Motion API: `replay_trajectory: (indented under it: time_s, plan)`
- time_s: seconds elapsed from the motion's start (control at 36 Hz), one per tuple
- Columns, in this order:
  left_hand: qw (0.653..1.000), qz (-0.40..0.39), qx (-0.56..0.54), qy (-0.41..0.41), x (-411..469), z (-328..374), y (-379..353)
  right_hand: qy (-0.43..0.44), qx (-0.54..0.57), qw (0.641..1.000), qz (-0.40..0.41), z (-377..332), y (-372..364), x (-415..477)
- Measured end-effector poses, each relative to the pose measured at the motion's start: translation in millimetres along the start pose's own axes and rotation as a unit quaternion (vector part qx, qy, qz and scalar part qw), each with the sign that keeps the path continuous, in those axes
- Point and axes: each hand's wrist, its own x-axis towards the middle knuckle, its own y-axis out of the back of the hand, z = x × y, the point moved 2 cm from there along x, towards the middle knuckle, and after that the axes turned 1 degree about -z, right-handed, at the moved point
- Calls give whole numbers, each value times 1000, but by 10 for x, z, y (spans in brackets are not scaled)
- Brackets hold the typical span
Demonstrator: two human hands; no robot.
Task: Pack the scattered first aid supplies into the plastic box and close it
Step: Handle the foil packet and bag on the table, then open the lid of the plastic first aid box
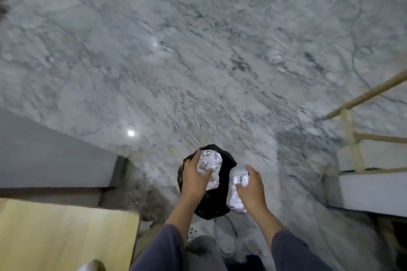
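Oddly, no plastic box shows anywhere in view, so where the supplies must end up cannot be told from here. The person stands over a marble floor [198, 61], and each hand grasps a silvery foil strip that looks like a blister pack of tablets. The left hand [193, 179] has its fingers [206, 175] curled round the left foil pack [210, 166], thumb on its far edge; the right hand [251, 187] pinches the right foil pack [237, 189] along its side, with most of the strip hanging free below the grip. Both packs are held in the air directly above, or just beside, a black-lined bin [220, 200] (it reads as a waste bin with a plastic liner, though the blur makes that uncertain).

The chief risk, as I judge it, is that position: a slip of either hand would send a pack down into the bin rather than into the box. The right pack seems more exposed, since it is held near one end only and crinkled foil is slick. The picture is smeared with motion, so head and hands may be travelling fast, which raises the chance of a fumble. A pale wooden bench [66, 235] sits at lower left; turning towards it with both hands full leaves nothing free to open a lid.
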Motion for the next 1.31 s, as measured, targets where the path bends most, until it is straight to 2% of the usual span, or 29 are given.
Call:
replay_trajectory:
  time_s: [0.22, 0.31, 0.39, 0.5, 0.67, 0.86, 1.03, 1.17, 1.31]
  plan:
    - [995, 10, 23, 92, 387, -748, -322, -19, 0, 998, -53, 416, -468, 468]
    - [994, -20, 19, 101, 463, -882, -412, -17, 2, 996, -86, 475, -547, 544]
    - [993, -58, 58, 81, 480, -896, -455, -3, -40, 993, -114, 502, -543, 570]
    - [984, -93, 144, 39, 369, -755, -374, 2, -76, 991, -113, 462, -406, 468]
    - [941, -132, 308, -36, 89, -215, 12, 48, -200, 972, -115, 73, -102, 171]
    - [926, -64, 359, -100, -496, 542, 797, 138, -282, 945, -93, -858, 192, -401]
    - [924, 30, 365, -107, -1251, 830, 1736, 234, -290, 925, -77, -1719, 103, -1115]
    - [927, 131, 336, -99, -2065, 709, 2572, 325, -292, 896, -84, -2369, -279, -1841]
    - [915, 235, 322, -59, -2898, 273, 3291, 433, -286, 845, -127, -2831, -879, -2676]
